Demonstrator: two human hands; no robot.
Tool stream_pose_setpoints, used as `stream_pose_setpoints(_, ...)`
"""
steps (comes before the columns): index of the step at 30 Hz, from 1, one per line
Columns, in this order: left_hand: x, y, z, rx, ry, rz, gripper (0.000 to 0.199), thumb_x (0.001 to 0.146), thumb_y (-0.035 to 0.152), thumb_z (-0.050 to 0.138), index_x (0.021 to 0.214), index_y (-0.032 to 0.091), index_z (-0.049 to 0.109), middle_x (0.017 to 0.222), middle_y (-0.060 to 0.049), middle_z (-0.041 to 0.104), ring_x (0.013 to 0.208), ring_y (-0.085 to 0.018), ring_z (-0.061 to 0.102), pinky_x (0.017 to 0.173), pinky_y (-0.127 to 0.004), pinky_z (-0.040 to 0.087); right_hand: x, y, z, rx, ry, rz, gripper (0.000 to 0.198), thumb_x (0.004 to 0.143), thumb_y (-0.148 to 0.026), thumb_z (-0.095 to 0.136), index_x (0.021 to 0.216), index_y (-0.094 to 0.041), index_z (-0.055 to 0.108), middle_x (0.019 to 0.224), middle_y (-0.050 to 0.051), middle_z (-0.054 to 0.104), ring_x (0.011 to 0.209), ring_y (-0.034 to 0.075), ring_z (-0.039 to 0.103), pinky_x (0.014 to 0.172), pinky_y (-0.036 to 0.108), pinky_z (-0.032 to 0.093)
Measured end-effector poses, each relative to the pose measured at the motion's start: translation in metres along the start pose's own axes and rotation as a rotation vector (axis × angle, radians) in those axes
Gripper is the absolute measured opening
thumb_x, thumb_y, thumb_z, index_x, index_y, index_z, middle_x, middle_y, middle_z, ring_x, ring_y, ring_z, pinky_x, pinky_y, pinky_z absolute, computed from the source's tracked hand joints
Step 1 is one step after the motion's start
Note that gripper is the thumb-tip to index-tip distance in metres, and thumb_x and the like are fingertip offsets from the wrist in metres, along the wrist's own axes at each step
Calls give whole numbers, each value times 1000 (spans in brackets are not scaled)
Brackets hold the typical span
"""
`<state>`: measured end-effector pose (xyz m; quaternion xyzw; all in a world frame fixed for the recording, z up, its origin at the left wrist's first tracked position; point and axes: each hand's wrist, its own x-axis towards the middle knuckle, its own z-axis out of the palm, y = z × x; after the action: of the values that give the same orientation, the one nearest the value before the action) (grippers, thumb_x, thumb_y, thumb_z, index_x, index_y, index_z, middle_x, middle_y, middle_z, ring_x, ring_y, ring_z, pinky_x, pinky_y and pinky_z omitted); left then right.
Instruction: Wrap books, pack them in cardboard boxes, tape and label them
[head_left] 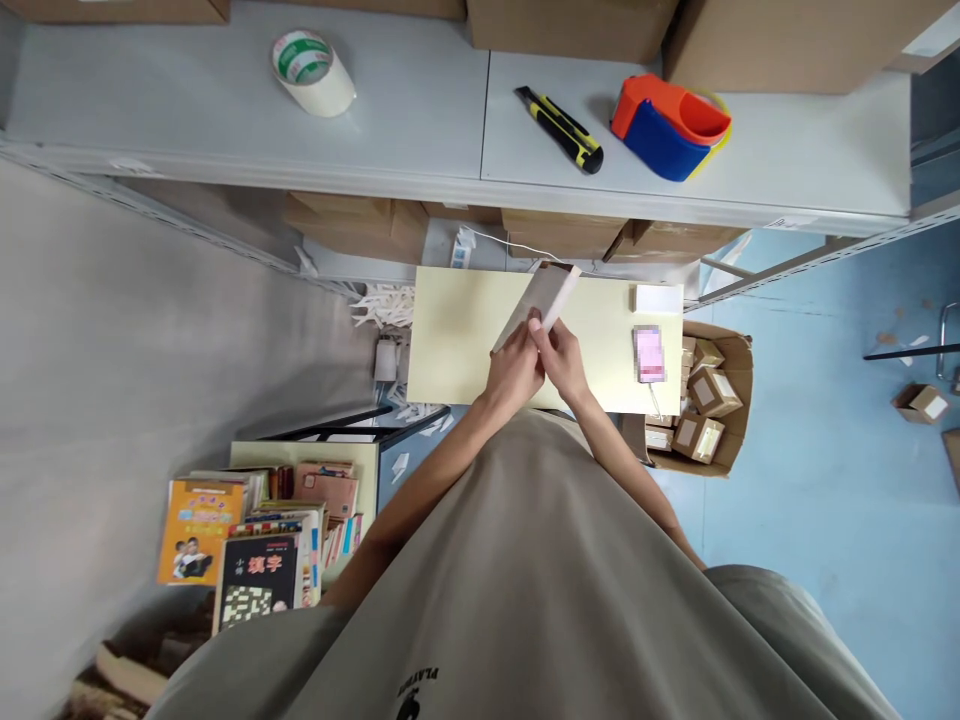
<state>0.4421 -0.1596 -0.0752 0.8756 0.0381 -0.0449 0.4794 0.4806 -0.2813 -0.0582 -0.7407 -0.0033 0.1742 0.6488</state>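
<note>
Above the pale yellow table [457, 330], a thin book with a pale cover [534, 300] is held up at a tilt, its lower end toward me. My left hand [516, 368] wraps around the book's lower part, with the fingers mostly hidden behind the wrist and palm. Beside it, my right hand [564, 364] grips the book's right edge, its thumb pressed on the cover. The two hands touch each other. At the table's right end lie a phone [649, 354] with a blurred screen and a small white stack, perhaps labels [658, 299].
A grey shelf [405, 120] spans the front, bearing a tape roll [319, 80], a utility knife [561, 130] and an orange-and-blue tape dispenser [667, 125]. Books [259, 560] are piled at lower left. To the right stands a carton [739, 420] of small boxes.
</note>
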Motion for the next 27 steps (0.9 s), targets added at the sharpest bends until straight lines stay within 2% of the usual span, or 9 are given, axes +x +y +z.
stream_pose_setpoints(2,-4,-3,-2,-33,-48,72,90,98,25,81,182,16,49,189,-22,49,176,-44,48,147,-57,42,4,7,-8,-38,27,1,77,100,-102,58,97,-26,69,81,4,66,94,29,69,84,41,61)
stream_pose_setpoints(4,-7,-5,-13,-124,-96,114,92,99,34,85,182,17,49,191,-21,45,178,-43,46,148,-57,41,8,11,-22,-51,24,-19,80,98,-105,57,89,-26,66,79,4,62,91,27,66,82,41,59)
stream_pose_setpoints(6,-8,-8,-32,-229,-69,105,80,105,48,82,176,23,58,187,-18,52,176,-41,50,146,-56,44,11,13,-38,-15,-18,-30,79,96,-105,61,89,-26,67,84,5,66,95,28,68,86,41,61)
stream_pose_setpoints(10,-6,-17,-79,-393,208,-66,74,103,71,83,162,28,70,174,-14,66,177,-40,47,144,-57,45,16,12,-63,198,-108,59,76,93,-102,71,97,-26,75,97,7,78,117,34,77,100,48,68)
stream_pose_setpoints(13,-11,-17,-100,-644,125,-198,81,94,86,85,147,24,79,153,-15,79,164,-44,62,128,-56,62,15,13,-68,313,-135,152,83,86,-105,74,114,-27,82,111,9,86,133,39,78,106,53,71)
stream_pose_setpoints(16,-21,-6,-102,-821,24,-260,79,81,84,97,123,19,86,122,-14,88,132,-44,82,104,-49,72,10,13,-66,328,-150,208,96,79,-111,72,124,-27,84,118,9,88,136,41,78,105,53,71)
stream_pose_setpoints(19,-29,5,-100,-856,73,-269,67,79,72,103,115,17,88,108,-10,89,114,-37,86,97,-44,71,5,13,-64,318,-171,222,102,76,-115,70,127,-28,85,118,10,88,135,41,79,103,53,71)
stream_pose_setpoints(24,-25,-2,-101,-830,62,-269,66,82,71,101,118,18,88,112,-9,89,116,-36,85,102,-44,69,5,10,-68,335,-188,197,94,79,-111,73,122,-28,85,113,9,88,133,40,79,102,52,72)
stream_pose_setpoints(27,-18,-13,-92,-675,164,-216,74,87,75,97,135,20,83,139,-13,86,141,-40,78,122,-49,63,9,8,-67,323,-197,171,85,85,-106,74,116,-28,83,105,8,84,128,38,79,100,51,72)
